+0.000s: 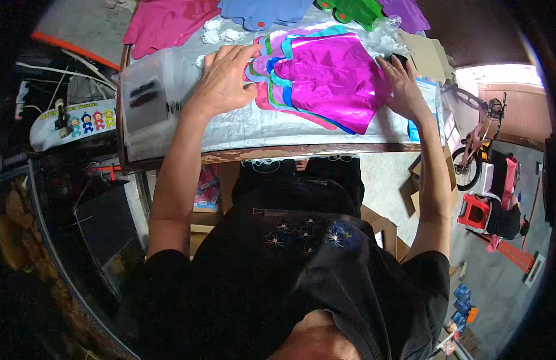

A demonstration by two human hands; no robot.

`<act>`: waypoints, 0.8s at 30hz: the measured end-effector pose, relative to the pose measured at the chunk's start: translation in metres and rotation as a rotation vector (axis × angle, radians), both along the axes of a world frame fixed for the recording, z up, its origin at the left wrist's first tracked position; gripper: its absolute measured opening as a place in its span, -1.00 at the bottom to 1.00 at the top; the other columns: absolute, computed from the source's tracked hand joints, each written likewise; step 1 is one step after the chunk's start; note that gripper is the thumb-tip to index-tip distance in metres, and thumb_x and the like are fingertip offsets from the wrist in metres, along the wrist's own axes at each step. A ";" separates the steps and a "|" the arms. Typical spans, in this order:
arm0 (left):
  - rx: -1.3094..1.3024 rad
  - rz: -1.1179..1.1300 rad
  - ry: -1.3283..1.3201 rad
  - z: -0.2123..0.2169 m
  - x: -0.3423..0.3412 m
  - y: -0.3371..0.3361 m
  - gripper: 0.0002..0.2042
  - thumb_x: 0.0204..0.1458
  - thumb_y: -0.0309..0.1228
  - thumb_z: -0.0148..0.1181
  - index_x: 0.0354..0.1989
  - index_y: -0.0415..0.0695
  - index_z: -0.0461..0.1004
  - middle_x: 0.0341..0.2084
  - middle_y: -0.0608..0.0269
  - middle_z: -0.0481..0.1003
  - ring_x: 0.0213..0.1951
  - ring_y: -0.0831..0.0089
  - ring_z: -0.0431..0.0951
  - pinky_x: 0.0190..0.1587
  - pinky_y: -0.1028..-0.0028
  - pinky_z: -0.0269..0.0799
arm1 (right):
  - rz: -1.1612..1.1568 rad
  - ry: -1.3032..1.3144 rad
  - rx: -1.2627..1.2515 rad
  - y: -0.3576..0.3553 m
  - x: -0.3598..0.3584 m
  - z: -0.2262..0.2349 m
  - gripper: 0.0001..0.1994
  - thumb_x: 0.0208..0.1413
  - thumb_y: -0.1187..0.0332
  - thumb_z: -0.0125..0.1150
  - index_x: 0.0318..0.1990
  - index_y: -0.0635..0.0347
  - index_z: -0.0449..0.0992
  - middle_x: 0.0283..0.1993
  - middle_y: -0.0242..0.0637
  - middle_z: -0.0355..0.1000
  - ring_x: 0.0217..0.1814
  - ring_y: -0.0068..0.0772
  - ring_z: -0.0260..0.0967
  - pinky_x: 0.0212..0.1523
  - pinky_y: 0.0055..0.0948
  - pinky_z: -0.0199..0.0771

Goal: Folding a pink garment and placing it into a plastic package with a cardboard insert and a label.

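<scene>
Two bare hands rest flat on a stack of shiny foil shapes, fingers spread and holding nothing. The left hand presses the stack's left edge, where pink, teal and blue layers fan out in steps. The right hand lies on the stack's right edge, fingertips toward a dark item that is too hidden to make out.

A bright magenta sheet tops the stack, which sits on a silvery cover spread over a wooden table — the table's near edge runs just below the stack. Beyond the stack lie more foil shapes: a pink one to the far left, a blue one, a green one and a purple one. Small white bits sit between the pink shape and the stack. Cardboard lies to the stack's right.

Judging by the uneven, stepped left edges, the layers look gathered but not yet squared up — several shapes beyond remain apart from the stack.

Far right of the stack, on the floor, stand a pink bicycle and a red toy.
</scene>
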State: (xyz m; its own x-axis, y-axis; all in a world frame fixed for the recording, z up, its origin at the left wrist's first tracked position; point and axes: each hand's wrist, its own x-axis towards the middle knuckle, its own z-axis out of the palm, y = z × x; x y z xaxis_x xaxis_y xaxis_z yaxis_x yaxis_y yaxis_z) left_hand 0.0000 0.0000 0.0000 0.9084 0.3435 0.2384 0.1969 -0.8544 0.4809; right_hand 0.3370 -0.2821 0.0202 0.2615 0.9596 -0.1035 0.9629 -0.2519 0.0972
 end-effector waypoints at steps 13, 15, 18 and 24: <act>-0.005 0.001 -0.046 -0.003 0.000 -0.002 -0.25 -0.13 -0.36 0.29 0.37 -0.02 0.28 0.12 0.23 0.48 0.28 0.18 0.32 0.31 0.06 0.03 | 0.036 -0.024 0.051 -0.003 0.003 0.004 -0.23 0.07 0.44 0.20 0.49 0.08 0.12 0.50 -0.22 0.20 0.63 -0.05 -0.07 0.61 0.07 -0.28; 0.023 0.014 -0.081 -0.005 -0.001 -0.002 -0.24 -0.15 -0.35 0.30 0.37 -0.01 0.28 0.11 0.24 0.50 0.28 0.19 0.32 0.33 0.08 0.00 | 0.039 0.018 0.067 -0.002 0.004 0.004 -0.19 0.01 0.49 0.26 0.49 0.09 0.12 0.49 -0.19 0.21 0.62 -0.01 -0.06 0.60 0.09 -0.28; 0.061 0.017 -0.081 -0.007 -0.001 -0.001 -0.23 -0.15 -0.35 0.30 0.38 -0.01 0.27 0.12 0.24 0.50 0.31 0.18 0.30 0.34 0.08 -0.02 | 0.044 0.034 0.090 -0.002 0.002 0.003 -0.20 0.01 0.50 0.26 0.48 0.10 0.14 0.48 -0.18 0.22 0.61 0.00 -0.05 0.60 0.09 -0.25; 0.032 -0.012 -0.015 -0.002 0.000 0.000 -0.19 -0.13 -0.35 0.32 0.44 0.01 0.23 0.22 0.17 0.43 0.39 0.12 0.22 0.39 -0.02 -0.09 | 0.054 0.095 0.133 0.003 0.000 0.002 -0.20 0.00 0.51 0.26 0.47 0.10 0.17 0.46 -0.15 0.24 0.59 -0.03 0.01 0.59 0.07 -0.19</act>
